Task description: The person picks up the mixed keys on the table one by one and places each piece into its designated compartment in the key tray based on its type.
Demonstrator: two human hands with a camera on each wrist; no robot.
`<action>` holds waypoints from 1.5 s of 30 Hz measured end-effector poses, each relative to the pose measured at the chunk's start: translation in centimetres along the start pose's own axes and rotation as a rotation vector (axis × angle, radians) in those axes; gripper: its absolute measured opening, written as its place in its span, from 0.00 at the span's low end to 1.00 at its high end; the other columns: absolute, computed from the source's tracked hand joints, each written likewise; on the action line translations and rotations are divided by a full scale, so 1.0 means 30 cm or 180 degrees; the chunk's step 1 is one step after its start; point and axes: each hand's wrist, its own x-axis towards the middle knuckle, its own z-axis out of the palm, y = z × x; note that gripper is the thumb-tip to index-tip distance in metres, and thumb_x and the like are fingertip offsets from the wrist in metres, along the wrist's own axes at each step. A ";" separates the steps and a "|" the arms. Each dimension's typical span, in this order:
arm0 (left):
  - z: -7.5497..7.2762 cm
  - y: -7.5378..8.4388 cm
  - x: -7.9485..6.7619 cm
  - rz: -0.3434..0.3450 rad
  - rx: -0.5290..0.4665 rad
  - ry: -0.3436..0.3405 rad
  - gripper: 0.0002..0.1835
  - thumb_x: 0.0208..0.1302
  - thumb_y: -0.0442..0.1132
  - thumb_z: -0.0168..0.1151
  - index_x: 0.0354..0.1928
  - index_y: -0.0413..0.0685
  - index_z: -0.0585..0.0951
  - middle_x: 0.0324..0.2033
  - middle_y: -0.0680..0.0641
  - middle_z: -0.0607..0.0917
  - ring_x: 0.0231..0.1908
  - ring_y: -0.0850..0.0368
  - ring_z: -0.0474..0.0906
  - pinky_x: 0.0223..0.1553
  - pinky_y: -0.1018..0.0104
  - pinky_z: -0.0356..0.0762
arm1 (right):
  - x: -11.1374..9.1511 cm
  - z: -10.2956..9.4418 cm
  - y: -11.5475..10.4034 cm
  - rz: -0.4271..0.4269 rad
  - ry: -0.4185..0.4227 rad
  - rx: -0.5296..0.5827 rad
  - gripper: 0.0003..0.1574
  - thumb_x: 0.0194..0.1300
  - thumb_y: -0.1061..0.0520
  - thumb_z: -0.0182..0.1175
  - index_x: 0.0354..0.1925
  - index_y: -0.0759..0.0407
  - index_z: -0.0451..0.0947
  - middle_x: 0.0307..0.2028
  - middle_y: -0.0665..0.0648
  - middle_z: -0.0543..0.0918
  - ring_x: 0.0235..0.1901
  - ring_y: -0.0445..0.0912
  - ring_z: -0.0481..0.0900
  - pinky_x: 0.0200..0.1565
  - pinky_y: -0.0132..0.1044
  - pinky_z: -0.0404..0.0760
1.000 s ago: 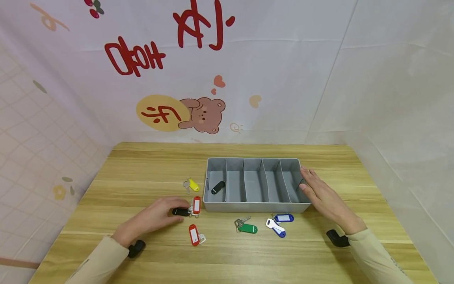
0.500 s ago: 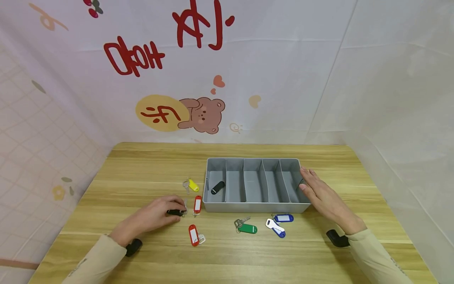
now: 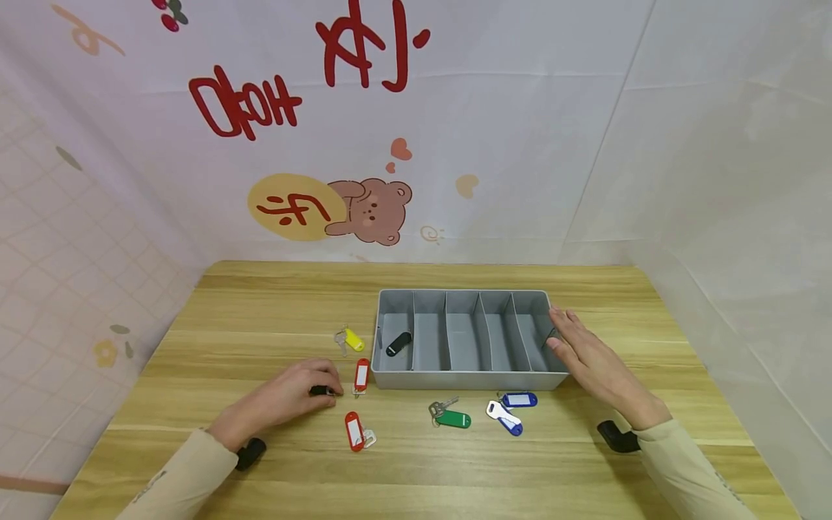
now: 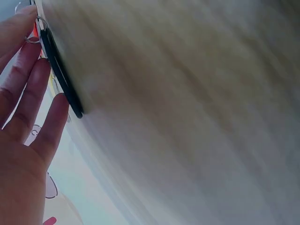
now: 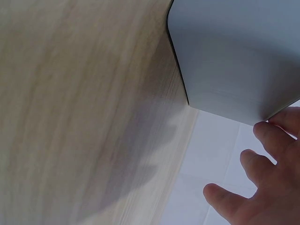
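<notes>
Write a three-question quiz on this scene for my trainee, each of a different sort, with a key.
1. What colour is the tag in the left hand: A) green, B) black, C) yellow?
2. True or false: the right hand grips a blue tag.
3. Fill in: the tray has ___ compartments.

Key:
1. B, black.
2. False; it touches the tray.
3. Five.

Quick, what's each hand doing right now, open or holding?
Left hand: holding an elongated black plastic key tag.
Right hand: open, touching the rectangular grey plastic divided tray.
</notes>
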 end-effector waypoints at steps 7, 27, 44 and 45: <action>-0.011 -0.010 -0.011 -0.0069 -0.0057 -0.0010 0.07 0.63 0.37 0.75 0.43 0.53 0.90 0.44 0.57 0.83 0.46 0.61 0.80 0.50 0.56 0.82 | 0.000 0.000 0.001 0.0008 -0.0013 -0.0036 0.40 0.84 0.46 0.47 0.82 0.62 0.51 0.80 0.65 0.55 0.80 0.63 0.46 0.72 0.68 0.53; -0.023 -0.004 -0.015 -0.0193 -0.0676 0.0285 0.07 0.66 0.33 0.71 0.37 0.55 0.89 0.39 0.60 0.86 0.43 0.67 0.82 0.47 0.64 0.83 | -0.001 0.002 0.005 0.0034 0.0000 -0.0012 0.40 0.84 0.46 0.48 0.82 0.60 0.51 0.80 0.66 0.55 0.80 0.63 0.46 0.71 0.69 0.53; -0.069 0.082 0.023 -0.0054 -0.0763 0.1141 0.11 0.61 0.29 0.74 0.38 0.57 0.89 0.38 0.62 0.86 0.41 0.64 0.83 0.46 0.59 0.83 | -0.002 0.005 0.006 0.0031 0.0007 0.0029 0.39 0.84 0.46 0.47 0.82 0.60 0.50 0.80 0.66 0.55 0.80 0.62 0.45 0.71 0.69 0.53; -0.071 0.090 0.027 -0.0058 -0.0763 0.1179 0.11 0.61 0.29 0.74 0.38 0.57 0.89 0.38 0.62 0.86 0.41 0.64 0.83 0.46 0.59 0.83 | -0.002 0.005 0.006 0.0030 0.0004 0.0038 0.40 0.84 0.46 0.47 0.82 0.60 0.50 0.80 0.66 0.54 0.80 0.63 0.45 0.72 0.69 0.53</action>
